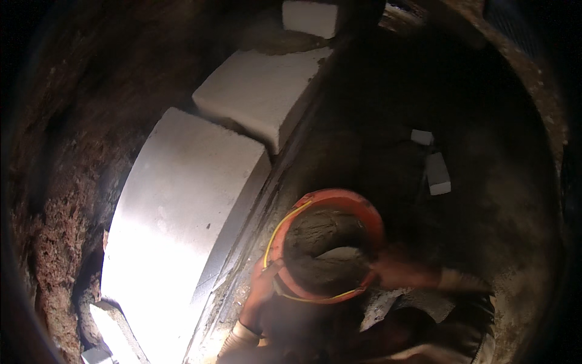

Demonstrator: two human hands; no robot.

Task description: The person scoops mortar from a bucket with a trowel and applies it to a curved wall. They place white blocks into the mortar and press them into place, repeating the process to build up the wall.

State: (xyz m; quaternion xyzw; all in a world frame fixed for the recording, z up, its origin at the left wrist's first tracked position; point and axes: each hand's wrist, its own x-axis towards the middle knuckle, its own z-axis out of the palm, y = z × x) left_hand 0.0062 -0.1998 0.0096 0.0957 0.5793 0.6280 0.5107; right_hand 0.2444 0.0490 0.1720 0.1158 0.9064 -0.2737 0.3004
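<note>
An orange bucket (381, 219) with a yellow handle (274, 238) sits in front of me, holding grey-brown mortar (324, 224) with a paler lump in it. Its left rim is in the grip of my left hand (262, 284), beside the lower handle end. On the opposite side, my right hand (391, 268) is closed at the rim; motion blurs it and its fingers show only in part. To the left of the bucket lies a row of large white blocks (191, 164), nearest to my left hand.
Another long white block (264, 91) and a smaller one (310, 18) continue the row away from me. Two white block pieces (439, 175) lie on the dark ground at right. Rough earth (54, 261) rises along the left. A pale block piece (115, 330) leans at lower left.
</note>
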